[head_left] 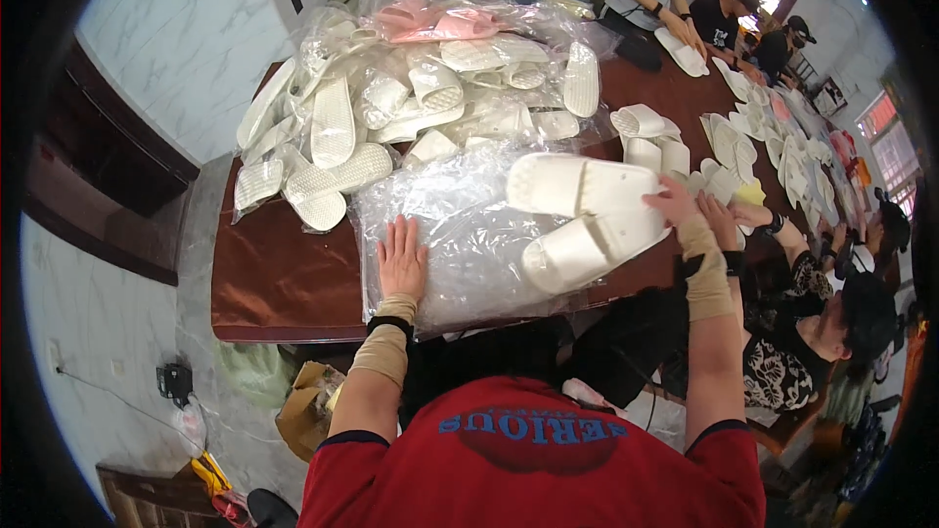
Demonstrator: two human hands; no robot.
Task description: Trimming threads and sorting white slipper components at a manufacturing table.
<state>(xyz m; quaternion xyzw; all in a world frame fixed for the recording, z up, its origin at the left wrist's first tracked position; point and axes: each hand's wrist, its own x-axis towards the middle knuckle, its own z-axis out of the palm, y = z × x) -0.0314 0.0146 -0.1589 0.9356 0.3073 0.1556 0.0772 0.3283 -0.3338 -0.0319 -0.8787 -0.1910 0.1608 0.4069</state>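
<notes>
I've got my left hand (399, 259) open and flat, fingers spread on the clear plastic bags (450, 235), presumably to pin them against the brown surface (279, 284). Over here my right hand (670, 203) grips the white slippers (616, 198) by their heel ends, likely to hold the two together; they extend to its left. That grip's underside is hidden, and I can't tell whether the pair touches the bags. Beyond the left hand, glare blurs the wrapped slippers (430, 88).

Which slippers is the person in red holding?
The white pair over the flat plastic bags, gripped by the right hand; the bagged slippers piled beyond aren't in either hand.
</notes>
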